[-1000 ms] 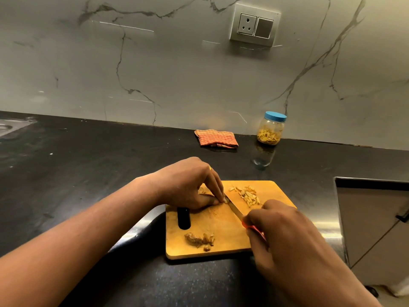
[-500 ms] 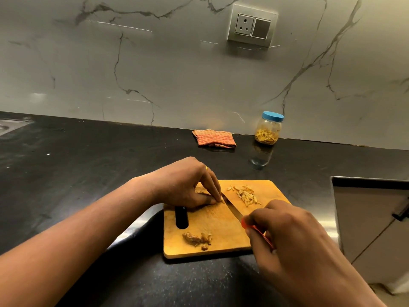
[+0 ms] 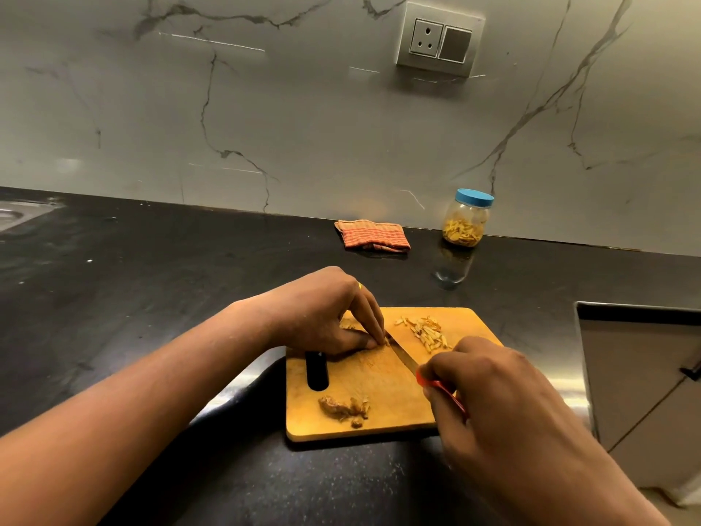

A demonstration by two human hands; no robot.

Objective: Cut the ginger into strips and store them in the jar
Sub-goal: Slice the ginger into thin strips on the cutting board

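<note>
A wooden cutting board lies on the black counter. My left hand pinches a small piece of ginger against the board, mostly hidden under the fingers. My right hand grips a red-handled knife, its blade tip right beside my left fingertips. A pile of cut ginger strips lies on the board's far right. Ginger scraps sit near the board's front edge. A clear jar with a blue lid stands by the wall with strips inside.
A folded orange checked cloth lies by the wall, left of the jar. A sink corner shows at far left. The counter ends at right, with a cabinet front below. A wall socket is above.
The hands and knife keep nearly the same places on the board; the blade has shifted slightly by my left fingertips. The view has drifted a little.
</note>
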